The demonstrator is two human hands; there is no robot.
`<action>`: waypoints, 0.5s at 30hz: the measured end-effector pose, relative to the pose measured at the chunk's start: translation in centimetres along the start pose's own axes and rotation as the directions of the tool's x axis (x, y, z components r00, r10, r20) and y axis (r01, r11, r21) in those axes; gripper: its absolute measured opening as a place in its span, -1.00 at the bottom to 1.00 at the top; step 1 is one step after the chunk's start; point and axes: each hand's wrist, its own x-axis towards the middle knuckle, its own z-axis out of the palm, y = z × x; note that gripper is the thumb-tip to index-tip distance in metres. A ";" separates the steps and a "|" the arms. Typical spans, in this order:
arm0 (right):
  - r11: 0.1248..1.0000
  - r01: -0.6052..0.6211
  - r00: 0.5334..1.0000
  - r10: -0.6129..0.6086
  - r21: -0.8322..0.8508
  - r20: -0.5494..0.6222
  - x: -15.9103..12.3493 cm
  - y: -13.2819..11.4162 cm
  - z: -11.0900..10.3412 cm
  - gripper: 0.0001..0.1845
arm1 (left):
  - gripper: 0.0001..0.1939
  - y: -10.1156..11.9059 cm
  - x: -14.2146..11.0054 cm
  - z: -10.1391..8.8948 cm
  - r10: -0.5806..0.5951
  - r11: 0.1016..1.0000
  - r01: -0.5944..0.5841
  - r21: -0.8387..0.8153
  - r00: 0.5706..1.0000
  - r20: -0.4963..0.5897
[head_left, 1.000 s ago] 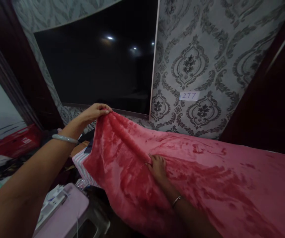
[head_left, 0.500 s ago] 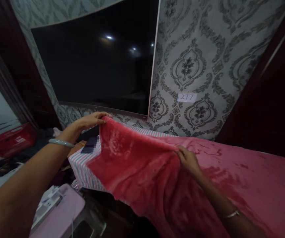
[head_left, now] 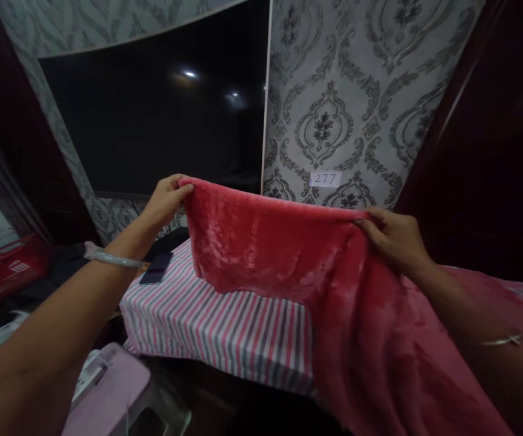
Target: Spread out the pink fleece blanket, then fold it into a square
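The left hand [head_left: 170, 192] is closed in a pinch, thumb against fingers, and it has hold of one corner of a red plush blanket [head_left: 261, 242]. The right hand [head_left: 397, 239] pinches the same upper edge in a similar way, well apart from the left one. Between both hands this edge is raised and almost straight, and the cloth hangs under it. Below the right hand the blanket falls in deep folds, and more of it spreads to the right.

Under the hands is a striped cloth [head_left: 243, 336]; on it, below the left hand, lies a dark flat device [head_left: 156, 268]. Lower than this hand is a pink stool [head_left: 116, 387]. Farther to its left is a red basket [head_left: 11, 266]. Behind the left hand is a large black screen [head_left: 161, 109]; beyond the right hand, a paper label [head_left: 325, 179] reads "277" on the patterned wall [head_left: 322, 127].
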 end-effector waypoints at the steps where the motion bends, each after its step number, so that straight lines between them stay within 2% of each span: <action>1: 0.999 0.016 1.000 -0.016 -0.029 0.001 0.3 -0.2 -1.0 -0.71 | -0.84 0.4 -0.1 0.3 0.006 0.999 -0.007 -0.038 1.000 -0.011; 6: 0.989 0.052 0.999 -0.050 -0.135 0.020 0.7 -1.2 -5.2 -0.65 | -0.90 2.2 -0.9 1.6 0.024 1.000 -0.024 -0.017 1.000 -0.005; 10: 0.991 0.056 0.998 -0.055 -0.118 0.012 0.9 -1.4 -7.9 -0.57 | -0.84 4.0 -1.0 1.5 0.003 0.998 -0.003 0.060 1.000 0.009; 13: 0.995 0.059 0.998 -0.058 -0.078 0.014 1.8 -0.7 -8.6 -0.56 | -0.79 4.7 -0.6 1.0 -0.019 0.990 0.019 0.143 1.000 0.000; 15: 0.996 0.060 0.998 -0.058 -0.060 0.032 2.7 0.1 -7.8 -0.60 | -0.77 4.4 -0.3 0.5 -0.025 0.983 0.024 0.183 1.000 0.003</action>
